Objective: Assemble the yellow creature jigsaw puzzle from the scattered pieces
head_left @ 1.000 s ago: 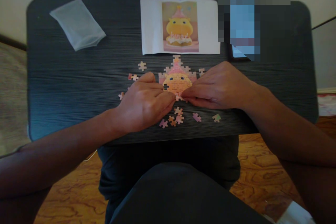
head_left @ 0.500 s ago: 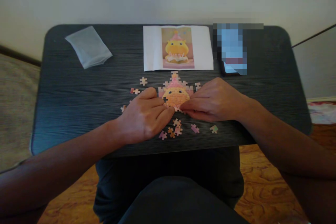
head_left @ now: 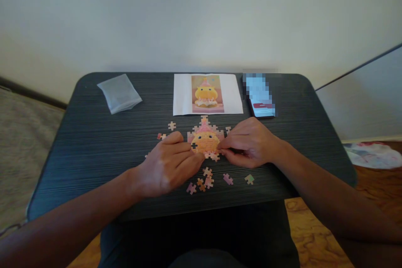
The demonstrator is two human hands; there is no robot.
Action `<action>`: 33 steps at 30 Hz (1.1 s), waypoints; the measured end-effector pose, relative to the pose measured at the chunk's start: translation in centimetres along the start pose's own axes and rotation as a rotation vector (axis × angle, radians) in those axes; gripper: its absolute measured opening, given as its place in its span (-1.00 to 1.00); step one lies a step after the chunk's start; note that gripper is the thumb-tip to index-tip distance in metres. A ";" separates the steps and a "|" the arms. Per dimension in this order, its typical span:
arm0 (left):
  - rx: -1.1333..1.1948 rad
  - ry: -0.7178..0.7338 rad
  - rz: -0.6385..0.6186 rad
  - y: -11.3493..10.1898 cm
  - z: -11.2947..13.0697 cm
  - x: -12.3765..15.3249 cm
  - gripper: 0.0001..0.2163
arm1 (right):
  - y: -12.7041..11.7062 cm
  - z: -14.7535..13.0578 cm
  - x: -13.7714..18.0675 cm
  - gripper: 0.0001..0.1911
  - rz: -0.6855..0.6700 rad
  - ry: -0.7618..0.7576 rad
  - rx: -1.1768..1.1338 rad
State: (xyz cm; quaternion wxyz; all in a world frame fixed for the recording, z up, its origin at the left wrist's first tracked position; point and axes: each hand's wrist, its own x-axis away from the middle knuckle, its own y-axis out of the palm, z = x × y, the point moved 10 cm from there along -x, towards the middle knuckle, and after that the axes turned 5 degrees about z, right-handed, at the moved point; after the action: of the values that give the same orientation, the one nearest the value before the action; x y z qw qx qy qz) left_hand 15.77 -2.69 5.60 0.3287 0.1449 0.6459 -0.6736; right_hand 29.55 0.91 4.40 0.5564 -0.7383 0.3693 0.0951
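A partly joined jigsaw puzzle (head_left: pixel 205 139) of a yellow character in a pink party hat lies on the dark table. One dark gap shows at its left side. My left hand (head_left: pixel 172 163) is closed, its thumb and curled fingers against the puzzle's lower left edge. At the lower right edge, my right hand (head_left: pixel 249 142) pinches with thumb and forefinger; any piece between those fingertips is hidden. Below lie several loose puzzle pieces (head_left: pixel 209 182), with a purple piece (head_left: pixel 228 179) and a green-tinted piece (head_left: pixel 249 179) farther right. Another loose piece (head_left: pixel 171 126) lies upper left.
Behind the puzzle is a white sheet (head_left: pixel 182 94) with a printed picture of the same character. A clear plastic bag (head_left: pixel 121 94) lies at the back left of the dark table (head_left: pixel 103 142). A phone (head_left: pixel 262 102) lies at the back right. A wall rises behind.
The view has tilted up, so the table appears lower. My right fingertips have shifted from the puzzle's bottom edge toward its right edge, uncovering bottom pieces. My left hand stays at the lower left.
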 end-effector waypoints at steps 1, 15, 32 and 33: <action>0.007 -0.009 -0.009 0.1 -0.2 0.0 -0.84 | -0.1 0.2 0.1 -0.92 0.007 0.005 -0.001; 0.082 0.026 -0.123 0.4 -0.3 -0.1 -0.73 | -0.8 1.9 0.5 -0.90 0.060 0.060 -0.013; 0.153 0.017 -0.272 1.7 -0.5 0.9 -0.64 | -1.7 2.1 0.7 -0.91 0.149 0.043 0.010; 0.158 0.015 -0.270 1.7 -0.5 0.8 -0.65 | -1.8 2.1 0.7 -0.92 0.155 0.036 0.014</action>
State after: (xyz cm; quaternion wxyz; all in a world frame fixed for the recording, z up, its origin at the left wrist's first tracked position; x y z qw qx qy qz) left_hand 16.11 -2.36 3.69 0.2181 0.0872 0.6069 -0.7593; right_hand 31.76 2.68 4.63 0.5456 -0.7052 0.4360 0.1220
